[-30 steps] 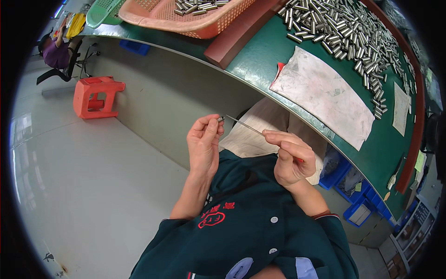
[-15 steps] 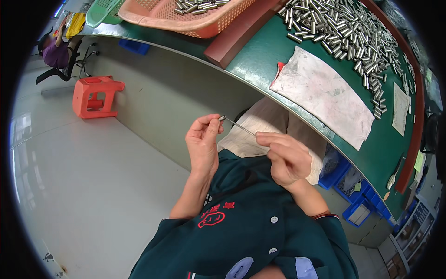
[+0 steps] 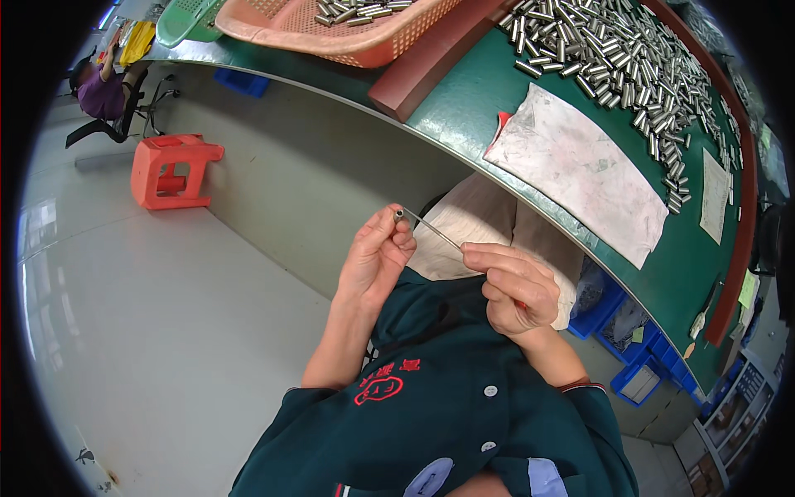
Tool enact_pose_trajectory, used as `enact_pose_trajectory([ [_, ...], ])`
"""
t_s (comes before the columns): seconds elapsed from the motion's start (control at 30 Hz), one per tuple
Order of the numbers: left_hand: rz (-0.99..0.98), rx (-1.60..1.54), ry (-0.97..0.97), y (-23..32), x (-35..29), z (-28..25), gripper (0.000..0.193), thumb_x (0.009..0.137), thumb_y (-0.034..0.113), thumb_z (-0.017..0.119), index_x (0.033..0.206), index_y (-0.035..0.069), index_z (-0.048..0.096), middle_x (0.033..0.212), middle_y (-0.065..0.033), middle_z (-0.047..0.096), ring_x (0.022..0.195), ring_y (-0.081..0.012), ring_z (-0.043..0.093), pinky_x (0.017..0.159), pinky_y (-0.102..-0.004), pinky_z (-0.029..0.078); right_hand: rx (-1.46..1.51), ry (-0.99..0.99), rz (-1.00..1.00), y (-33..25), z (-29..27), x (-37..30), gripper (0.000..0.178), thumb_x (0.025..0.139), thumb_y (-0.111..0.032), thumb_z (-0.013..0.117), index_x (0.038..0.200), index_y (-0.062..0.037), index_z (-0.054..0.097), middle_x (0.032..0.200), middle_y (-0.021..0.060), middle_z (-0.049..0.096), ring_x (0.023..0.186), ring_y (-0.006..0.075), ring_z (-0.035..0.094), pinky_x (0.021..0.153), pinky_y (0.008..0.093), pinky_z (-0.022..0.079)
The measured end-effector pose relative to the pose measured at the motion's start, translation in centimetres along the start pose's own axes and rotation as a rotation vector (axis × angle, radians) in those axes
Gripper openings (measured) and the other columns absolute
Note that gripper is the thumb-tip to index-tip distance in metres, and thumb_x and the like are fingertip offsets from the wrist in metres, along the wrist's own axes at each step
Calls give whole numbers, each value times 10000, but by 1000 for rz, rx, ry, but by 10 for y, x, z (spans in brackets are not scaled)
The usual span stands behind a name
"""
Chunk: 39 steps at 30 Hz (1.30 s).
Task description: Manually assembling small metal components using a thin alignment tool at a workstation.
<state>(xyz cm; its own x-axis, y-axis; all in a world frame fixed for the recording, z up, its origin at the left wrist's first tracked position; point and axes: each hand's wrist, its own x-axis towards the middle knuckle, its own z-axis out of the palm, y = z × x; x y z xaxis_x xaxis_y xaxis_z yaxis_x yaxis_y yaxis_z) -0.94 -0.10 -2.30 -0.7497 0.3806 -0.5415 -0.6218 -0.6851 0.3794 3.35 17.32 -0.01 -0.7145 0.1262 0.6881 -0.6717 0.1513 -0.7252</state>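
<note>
Between the thumb and fingertips of my left hand is a small metal tube, its open end turned up toward me. My right hand pinches a thin metal rod; the rod's far tip lies close beside the tube, and I cannot tell whether they touch. A bit of red shows inside the right palm, too small to make out. Both hands are held in front of my body, short of the table edge. Many similar metal tubes lie heaped on the green table.
A stained white cloth lies along the table's near edge. A pink basket with more tubes stands at the far left, beside a dark red bar. Blue bins sit under the table; a red stool and a seated person are left.
My left hand has shifted slightly right and turned, so the tube's end now faces up toward me. My right hand has closed a little and moved slightly, still holding the rod.
</note>
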Motion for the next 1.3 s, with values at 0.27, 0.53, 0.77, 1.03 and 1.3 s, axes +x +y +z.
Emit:
enact_pose_trajectory([
  [0.27,65,113,52,-1,0,-1,159,852,154,529,939,22,516,746,-35,552,640,-81,449,603,-202,382,-30,-20,3,0,1,2,247,652,18,665,856,34,526,799,177,623,749,316,629,625,334,527],
  [0.53,76,123,108,0,-1,-1,151,833,141,562,911,13,545,738,-33,543,633,-77,491,629,-199,424,-108,-185,-100,-2,2,5,226,646,-9,669,835,18,548,888,171,610,807,295,622,634,325,534],
  [0.77,248,196,133,-5,-2,13,139,845,134,543,913,13,556,760,-37,551,669,-89,508,665,-213,436,-42,-235,-55,-12,0,7,185,686,40,608,861,38,549,897,188,610,847,318,614,689,359,527],
  [1.03,336,172,40,-8,-3,15,109,826,66,553,926,23,555,806,-38,559,717,-99,524,693,-212,438,-70,-81,28,-11,-1,1,263,666,26,637,911,35,543,908,206,607,859,321,612,687,355,524],
  [1.3,201,7,8,-5,-5,21,120,815,50,563,930,20,555,830,-44,571,729,-102,533,701,-214,443,-62,-238,-29,-18,-8,9,297,689,-13,636,959,20,516,913,179,611,884,323,603,683,349,525],
])
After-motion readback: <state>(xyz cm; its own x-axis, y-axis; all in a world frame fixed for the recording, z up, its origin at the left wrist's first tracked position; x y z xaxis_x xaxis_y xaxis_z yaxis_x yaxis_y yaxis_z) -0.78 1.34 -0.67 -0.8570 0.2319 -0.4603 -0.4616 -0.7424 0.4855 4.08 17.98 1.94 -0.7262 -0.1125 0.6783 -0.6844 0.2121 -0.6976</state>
